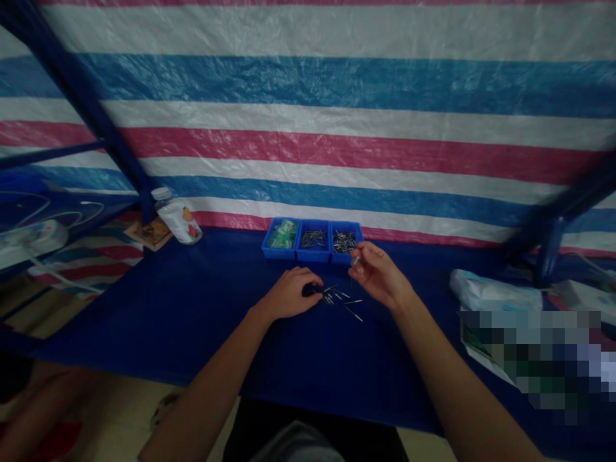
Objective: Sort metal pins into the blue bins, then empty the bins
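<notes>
My left hand [294, 292] rests on the table with thumb and index finger curved and their tips apart, beside a loose scatter of thin metal pins [339, 295]. My right hand [375, 273] is raised just in front of the right-hand blue box, its fingertips pinching a small thin metal pin [356, 260], mostly covered by the fingers. Three blue boxes stand in a row behind the hands. Small clear-green plastic packets fill the left box [279, 254]; slim metal pins lie in the middle box [314, 256] and the right box [341, 258].
The blue table [202, 321] backs onto a striped plastic sheet [337, 122]. A white-capped bottle [180, 218] stands at the back left. On the right lie a plastic-wrapped pack [495, 290] and a blurred-out pile. A power strip [33, 240] sits at the far left.
</notes>
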Available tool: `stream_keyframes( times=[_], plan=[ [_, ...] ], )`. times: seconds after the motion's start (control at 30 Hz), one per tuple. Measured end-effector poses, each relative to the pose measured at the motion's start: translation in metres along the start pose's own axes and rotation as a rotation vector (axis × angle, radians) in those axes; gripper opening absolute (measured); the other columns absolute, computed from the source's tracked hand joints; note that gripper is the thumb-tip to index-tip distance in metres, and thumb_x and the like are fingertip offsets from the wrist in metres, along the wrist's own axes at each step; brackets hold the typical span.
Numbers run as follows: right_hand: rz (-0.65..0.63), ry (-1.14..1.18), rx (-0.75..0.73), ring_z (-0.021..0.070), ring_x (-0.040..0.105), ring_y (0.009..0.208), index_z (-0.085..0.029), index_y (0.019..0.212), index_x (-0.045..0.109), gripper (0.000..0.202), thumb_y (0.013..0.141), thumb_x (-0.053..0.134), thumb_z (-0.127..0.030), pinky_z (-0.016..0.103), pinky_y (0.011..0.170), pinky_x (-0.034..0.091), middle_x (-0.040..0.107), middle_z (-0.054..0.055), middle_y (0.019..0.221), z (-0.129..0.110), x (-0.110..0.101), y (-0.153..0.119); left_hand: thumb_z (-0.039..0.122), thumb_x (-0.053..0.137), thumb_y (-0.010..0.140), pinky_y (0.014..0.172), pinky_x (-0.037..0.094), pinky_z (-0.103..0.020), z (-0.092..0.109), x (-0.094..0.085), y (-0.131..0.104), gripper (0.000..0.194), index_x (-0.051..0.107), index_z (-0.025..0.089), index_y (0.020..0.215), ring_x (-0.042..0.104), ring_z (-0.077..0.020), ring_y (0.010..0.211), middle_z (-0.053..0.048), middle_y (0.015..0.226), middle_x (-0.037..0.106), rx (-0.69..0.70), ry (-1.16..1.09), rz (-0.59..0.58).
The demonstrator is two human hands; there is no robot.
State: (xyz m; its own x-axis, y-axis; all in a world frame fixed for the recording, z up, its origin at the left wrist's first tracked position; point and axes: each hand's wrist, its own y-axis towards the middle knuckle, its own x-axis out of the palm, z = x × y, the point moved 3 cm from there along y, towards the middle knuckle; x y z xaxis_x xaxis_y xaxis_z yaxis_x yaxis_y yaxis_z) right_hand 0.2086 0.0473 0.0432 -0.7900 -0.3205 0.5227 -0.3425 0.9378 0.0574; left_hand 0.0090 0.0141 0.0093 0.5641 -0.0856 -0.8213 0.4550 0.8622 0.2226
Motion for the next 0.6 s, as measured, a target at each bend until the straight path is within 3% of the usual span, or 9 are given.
stream_keyframes(
  times=[0.17,0.3,0.43,0.5,0.6],
  plan=[
    [0.076,-0.001,0.082,0.0063,0.039,0.049,-0.022,0.076,0.06,0.028,0.069,0.08,-0.041,0.021,0.044,0.029,0.056,-0.005,0.062,0.004,-0.006,0.004,0.027,0.065,0.083,0.091,0.045,-0.039,0.0,0.0,0.0,0.018,0.068,0.023,0.101,0.061,-0.0218,0.1,-0.004,0.102,0.068,0.001,0.006,0.005],
    [0.095,-0.17,0.239,0.004,0.032,0.042,-0.02,0.065,0.048,0.04,0.066,0.079,-0.044,0.02,0.04,0.019,0.044,-0.007,0.05,0.013,-0.015,0.009,0.027,0.064,0.084,0.091,0.045,-0.039,0.001,0.0,0.001,0.016,0.068,0.023,0.099,0.062,-0.0215,0.098,-0.003,0.1,0.068,-0.009,0.012,0.008],
    [0.166,-0.323,0.284,0.0033,0.024,0.038,-0.022,0.06,0.041,0.042,0.068,0.077,-0.043,0.022,0.039,0.016,0.033,-0.01,0.043,0.018,-0.023,0.01,0.026,0.063,0.085,0.09,0.046,-0.038,0.001,0.0,0.001,0.016,0.068,0.023,0.099,0.062,-0.0208,0.097,-0.003,0.099,0.068,-0.012,0.009,0.012],
    [0.198,-0.342,0.262,0.0035,0.025,0.038,-0.022,0.059,0.039,0.044,0.068,0.075,-0.045,0.022,0.038,0.017,0.033,-0.009,0.043,0.018,-0.023,0.011,0.027,0.063,0.085,0.089,0.046,-0.038,0.0,0.001,0.001,0.016,0.068,0.023,0.1,0.062,-0.0207,0.097,-0.003,0.099,0.069,-0.011,0.011,0.011],
    [0.278,-0.341,0.176,0.0048,0.034,0.04,-0.021,0.068,0.045,0.043,0.07,0.072,-0.055,0.022,0.039,0.018,0.048,-0.005,0.053,0.013,-0.023,0.012,0.027,0.063,0.085,0.089,0.046,-0.038,0.0,0.0,0.002,0.017,0.068,0.023,0.1,0.062,-0.0212,0.097,-0.003,0.099,0.069,-0.01,0.018,0.005]
  ],
)
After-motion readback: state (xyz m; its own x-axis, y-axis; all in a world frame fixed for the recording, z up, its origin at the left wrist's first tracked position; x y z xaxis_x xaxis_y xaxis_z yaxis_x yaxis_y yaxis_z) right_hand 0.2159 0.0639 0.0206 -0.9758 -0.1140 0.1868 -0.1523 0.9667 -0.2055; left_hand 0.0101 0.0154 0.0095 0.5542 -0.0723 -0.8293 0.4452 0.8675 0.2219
